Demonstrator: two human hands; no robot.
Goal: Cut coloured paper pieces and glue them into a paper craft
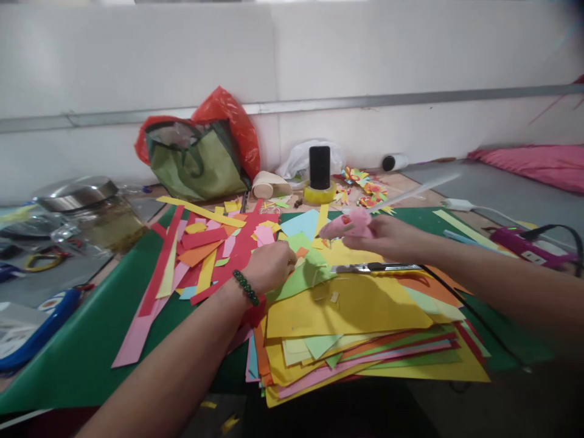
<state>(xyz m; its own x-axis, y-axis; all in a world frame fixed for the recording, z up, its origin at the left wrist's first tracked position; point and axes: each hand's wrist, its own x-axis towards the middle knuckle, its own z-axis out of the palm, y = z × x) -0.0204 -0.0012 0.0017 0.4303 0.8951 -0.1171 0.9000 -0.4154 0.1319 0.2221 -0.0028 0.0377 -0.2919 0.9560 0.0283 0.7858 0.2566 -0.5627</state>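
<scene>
My right hand (383,238) is wrapped round a pink glue gun (349,224), its nozzle facing left. A long translucent glue stick (420,190) sticks out behind it. Beside the left edge of a light green paper sheet (314,267), my left hand (270,266) is closed, fingertips together. What it pinches is hidden behind the fingers, with a small orange scrap showing close by. Under the right hand a utility knife (376,267) lies across the stack of coloured paper (351,307), whose upper sheet is yellow.
Coloured paper strips (159,267) spread over the green mat (98,328) at left. Behind stand a phone (319,167) on a yellow tape roll (319,193), paper flowers (371,193) and a green bag (196,161). A glass jar (103,213) is left, a purple device (520,246) right.
</scene>
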